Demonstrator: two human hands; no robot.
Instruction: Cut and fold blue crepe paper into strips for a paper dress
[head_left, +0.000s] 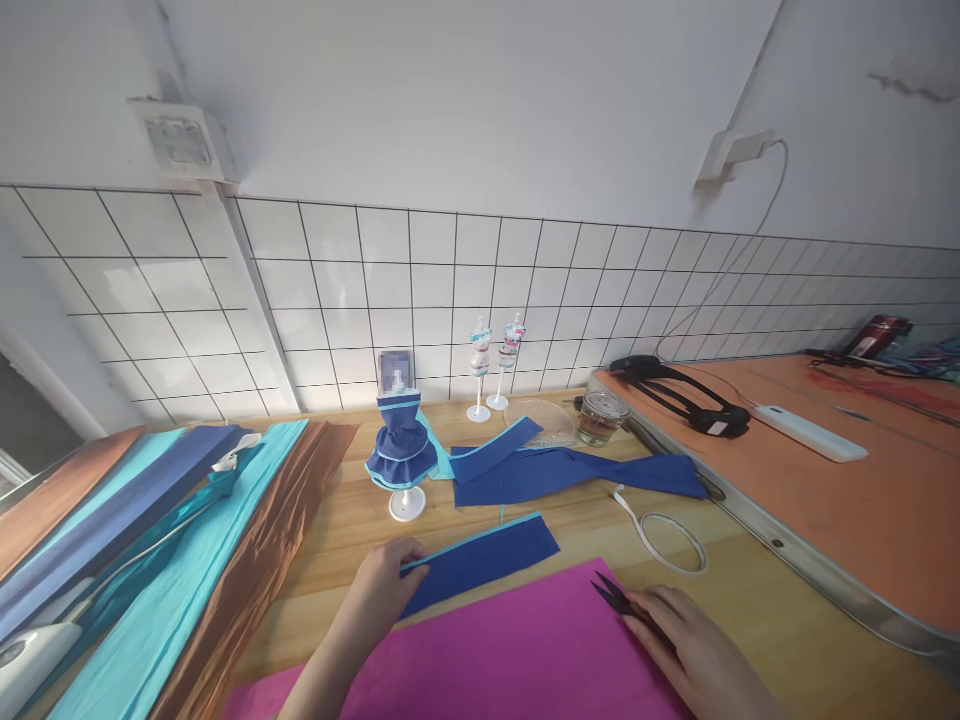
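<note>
My left hand (391,588) pinches the left end of a dark blue crepe paper strip (487,558) with a light blue edge along its top. Small black scissors (616,597) are held in my right hand (686,640), their blades parted and pointing up to the left. Beneath both hands lies a magenta sheet (480,655), and the strip's lower edge meets it. Behind the strip stands a small dress form (401,440) in a ruffled blue dress with light blue trim. More blue crepe paper (525,475) lies loosely beyond, beside a light blue piece.
Brown, turquoise and blue sheets (195,540) cover the left, with a white power strip (34,660) on them. Two small dress forms (479,365) stand by the tiled wall. A glass of liquid (602,415) and a white cable (667,545) are right. An orange surface (847,520) carries a black headset-like object (682,395).
</note>
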